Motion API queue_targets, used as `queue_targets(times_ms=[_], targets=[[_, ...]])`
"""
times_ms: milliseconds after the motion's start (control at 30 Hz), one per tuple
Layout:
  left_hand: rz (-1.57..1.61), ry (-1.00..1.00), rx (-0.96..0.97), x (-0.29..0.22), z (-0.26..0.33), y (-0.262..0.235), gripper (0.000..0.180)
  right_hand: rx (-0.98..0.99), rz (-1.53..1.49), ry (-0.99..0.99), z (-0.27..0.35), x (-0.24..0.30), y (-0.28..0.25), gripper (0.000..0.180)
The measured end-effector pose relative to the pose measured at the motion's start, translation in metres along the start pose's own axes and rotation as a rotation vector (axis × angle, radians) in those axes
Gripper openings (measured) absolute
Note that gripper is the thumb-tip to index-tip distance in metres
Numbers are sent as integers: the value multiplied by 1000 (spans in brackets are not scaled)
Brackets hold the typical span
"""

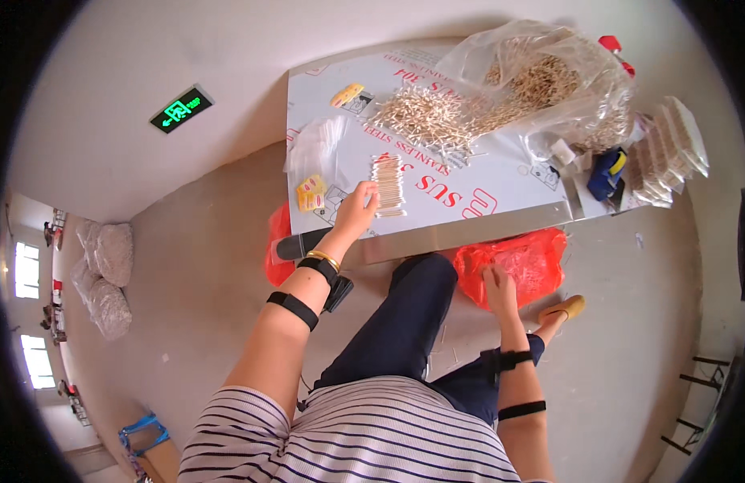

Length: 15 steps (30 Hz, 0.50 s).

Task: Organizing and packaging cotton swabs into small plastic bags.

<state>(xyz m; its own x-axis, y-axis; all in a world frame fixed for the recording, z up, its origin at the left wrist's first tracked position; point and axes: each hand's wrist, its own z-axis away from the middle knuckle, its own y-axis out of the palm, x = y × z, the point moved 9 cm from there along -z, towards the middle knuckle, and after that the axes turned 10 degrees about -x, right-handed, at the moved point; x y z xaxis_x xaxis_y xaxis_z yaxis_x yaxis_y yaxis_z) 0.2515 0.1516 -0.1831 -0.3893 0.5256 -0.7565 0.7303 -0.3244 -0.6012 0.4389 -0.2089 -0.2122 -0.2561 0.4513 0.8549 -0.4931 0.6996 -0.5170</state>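
Note:
A neat row of cotton swabs [388, 181] lies side by side on the film-covered metal table [501, 173]. Against the left ends of that row rests my left hand [358, 211], its fingers slightly apart and bent. Below the table's front edge, my right hand [500, 288] is over a red plastic bag [533, 262], fingertips drawn together; anything between them is too small to make out. Behind the row spreads a loose heap of cotton swabs [425, 121]. It runs back to a large clear bag [541, 76] full of more swabs.
Clear sleeves [320, 145] and yellow printed packets [311, 193] lie along the table's left side. A blue tape dispenser [606, 173] stands at the right, beside stacked filled packs [670, 153]. Another red bag [277, 241] hangs below the left corner. Stuffed sacks [107, 274] sit on the floor.

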Motion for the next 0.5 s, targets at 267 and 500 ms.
queue_targets(times_ms=[267,500], targets=[[-446,260,36,-4,-40,55,48,-33,94,-386,-142,71,112,27],[-621,315,18,6,-55,70,57,-260,421,-349,-173,69,154,13]])
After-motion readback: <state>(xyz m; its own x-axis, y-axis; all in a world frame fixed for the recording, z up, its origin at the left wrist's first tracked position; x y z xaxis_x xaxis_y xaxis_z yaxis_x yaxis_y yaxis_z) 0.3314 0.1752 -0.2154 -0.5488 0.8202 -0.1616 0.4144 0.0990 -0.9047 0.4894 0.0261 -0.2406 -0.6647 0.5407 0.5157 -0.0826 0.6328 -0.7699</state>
